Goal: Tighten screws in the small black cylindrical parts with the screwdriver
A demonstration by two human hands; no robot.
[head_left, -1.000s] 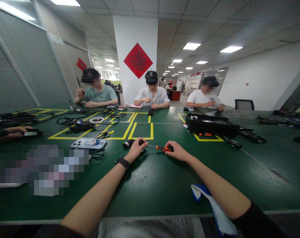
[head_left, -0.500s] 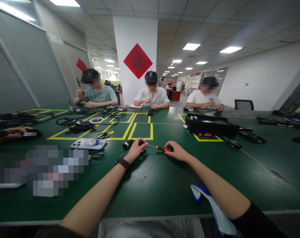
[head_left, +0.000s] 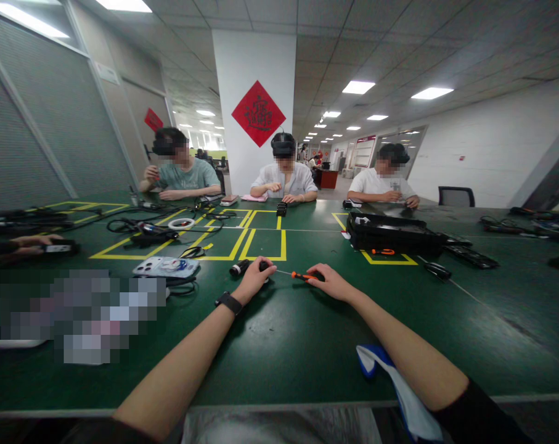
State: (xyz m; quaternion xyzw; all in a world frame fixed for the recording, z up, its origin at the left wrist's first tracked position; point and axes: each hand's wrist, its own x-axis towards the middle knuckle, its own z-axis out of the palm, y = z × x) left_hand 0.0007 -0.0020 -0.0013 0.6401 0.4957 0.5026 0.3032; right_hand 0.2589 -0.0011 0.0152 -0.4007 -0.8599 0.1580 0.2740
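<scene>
An orange-and-black screwdriver (head_left: 300, 275) lies sideways in my right hand (head_left: 331, 280), its handle between thumb and fingers. The metal shaft points left and reaches my left hand (head_left: 255, 279). That hand is closed around a small black part (head_left: 263, 266), mostly hidden by my fingers; its kind I cannot make out. Whether the tip sits inside the part does not show. Just left of my left hand, a black cylinder with a pale band (head_left: 239, 268) rests on the green table (head_left: 270, 364).
A black open case (head_left: 394, 233) stands at right, an orange screwdriver (head_left: 383, 251) before it. Cables (head_left: 145, 231) and a phone (head_left: 166, 266) lie at left. A blue-white strap (head_left: 390, 370) hangs over the front edge. Three people sit opposite; another person's hand (head_left: 34, 243) is at far left.
Both hands stay in nearly the same place. The screwdriver's handle shows less orange, as if turned slightly in my right hand. The view has shifted a little.
</scene>
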